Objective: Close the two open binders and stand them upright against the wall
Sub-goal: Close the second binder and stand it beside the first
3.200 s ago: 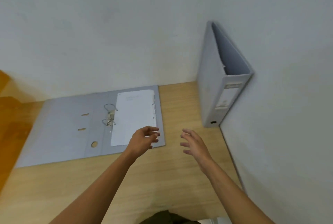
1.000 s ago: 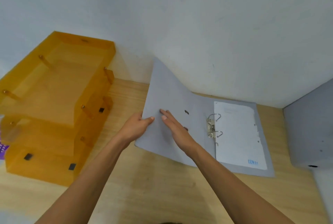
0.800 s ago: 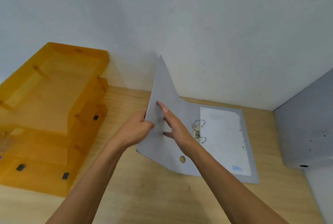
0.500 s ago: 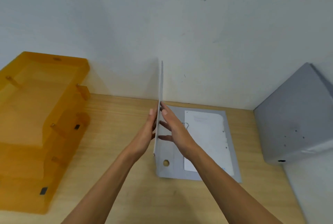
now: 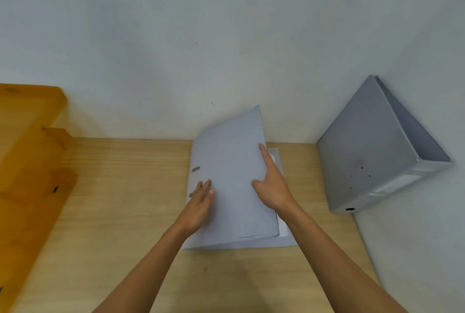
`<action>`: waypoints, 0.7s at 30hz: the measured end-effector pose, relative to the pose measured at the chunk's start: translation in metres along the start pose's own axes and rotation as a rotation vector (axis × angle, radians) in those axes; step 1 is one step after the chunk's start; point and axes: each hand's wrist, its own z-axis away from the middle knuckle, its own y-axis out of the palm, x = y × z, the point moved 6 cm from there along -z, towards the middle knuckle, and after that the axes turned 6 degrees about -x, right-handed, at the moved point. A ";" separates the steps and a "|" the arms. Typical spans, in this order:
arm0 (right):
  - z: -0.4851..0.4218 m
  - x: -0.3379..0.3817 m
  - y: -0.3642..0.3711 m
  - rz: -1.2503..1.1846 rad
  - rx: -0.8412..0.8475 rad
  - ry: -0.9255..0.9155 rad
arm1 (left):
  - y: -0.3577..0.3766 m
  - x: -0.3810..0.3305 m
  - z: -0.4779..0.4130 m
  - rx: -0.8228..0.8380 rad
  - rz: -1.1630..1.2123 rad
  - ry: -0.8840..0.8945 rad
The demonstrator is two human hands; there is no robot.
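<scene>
Both hands rest on the gray binder lying on the desk, its front cover tilted partway down over the pages and not yet flat. The left hand lies open, fingers together and flat, pressing the cover near the spine side. The right hand is also open, palm on the cover's free edge with the forefinger stretched forward along it; neither hand grips anything, they only push. A strip of white paper shows just beyond the right fingertip, under the raised edge.

The second binder is already closed and stands well to the right of the right hand, leaning in the corner against the wall. An orange tray stack sits far off to the left of the left hand.

In my judgement the closing step is nearly done, and the risks lie here: a loose sheet could crease or catch if the cover comes down on a page corner sticking out by the right hand. If the ring arch inside is not latched, which cannot be seen, the cover may spring back up. Lifting it afterwards by the cover alone could let it flop open, and standing it too steeply might knock the leaning binder or let this one slide on the smooth wood.
</scene>
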 end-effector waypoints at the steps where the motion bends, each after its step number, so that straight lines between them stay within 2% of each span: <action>1: 0.000 -0.011 -0.008 -0.007 -0.002 0.009 | 0.000 0.007 -0.001 -0.040 -0.008 -0.017; 6: 0.004 -0.078 -0.037 -0.028 0.005 0.095 | 0.002 0.029 0.005 -0.181 0.037 -0.117; 11: 0.026 -0.171 -0.056 0.007 -0.023 0.299 | 0.038 0.045 0.023 -0.127 0.023 -0.214; 15: 0.034 -0.209 -0.059 0.078 -0.025 0.356 | 0.067 0.046 0.034 -0.167 -0.073 -0.234; 18: 0.035 -0.222 -0.058 0.303 -0.042 0.343 | 0.084 0.044 0.038 -0.126 -0.166 -0.279; 21: 0.036 -0.225 -0.041 0.521 0.096 0.281 | 0.097 0.041 0.043 -0.108 -0.245 -0.306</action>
